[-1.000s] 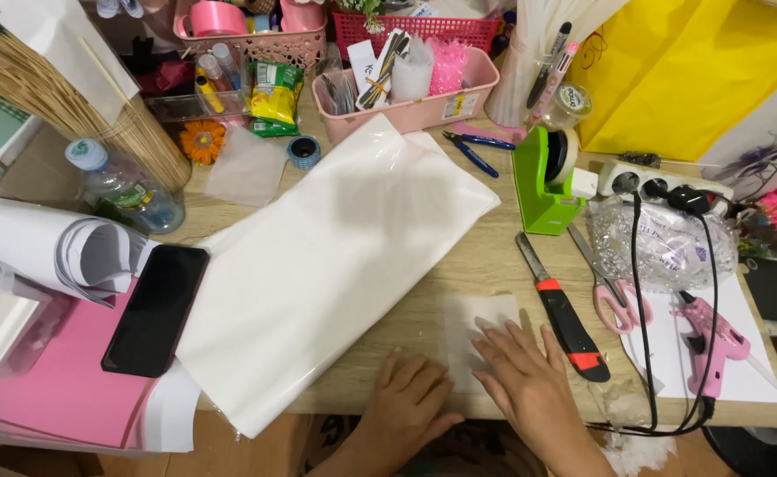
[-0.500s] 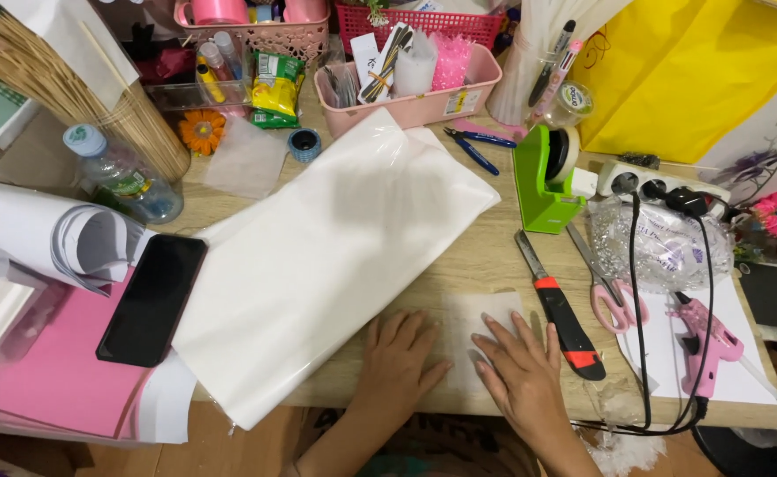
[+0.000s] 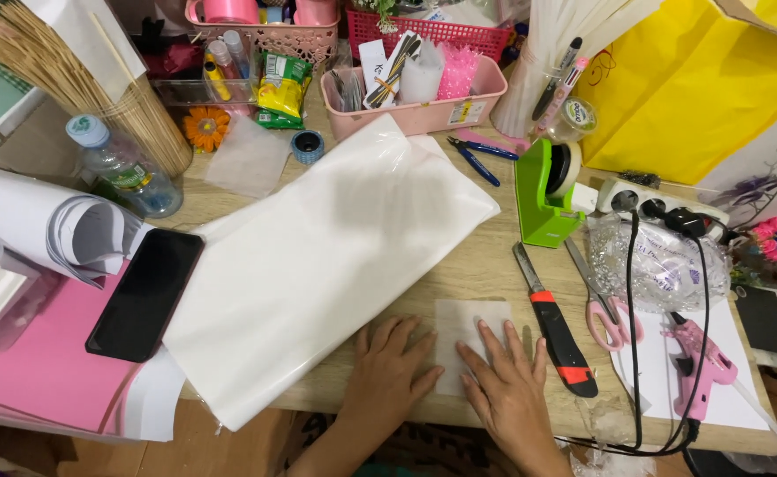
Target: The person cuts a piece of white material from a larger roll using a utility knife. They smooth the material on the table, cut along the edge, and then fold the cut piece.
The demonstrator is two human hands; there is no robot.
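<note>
My left hand [image 3: 390, 371] and my right hand [image 3: 505, 382] lie flat on the wooden table [image 3: 485, 265], fingers spread, side by side at the near edge. Both press on a small white translucent square sheet [image 3: 469, 336] that lies between and under the fingertips. Neither hand grips anything. Just left of my left hand spreads a large white plastic sheet stack [image 3: 318, 256], angled across the table. A black and orange utility knife [image 3: 554, 323] lies right beside my right hand.
Pink scissors [image 3: 602, 309], a pink glue gun [image 3: 704, 360] and black cables sit at the right. A green tape dispenser [image 3: 545, 196], blue pliers [image 3: 475, 159] and pink baskets [image 3: 415, 97] stand behind. A black phone [image 3: 145, 293], paper rolls [image 3: 53, 225] and a bottle [image 3: 128, 172] are at the left.
Both hands have slid a little forward and apart on the small white sheet, flattening it. The view has shifted slightly; nothing else moved.
</note>
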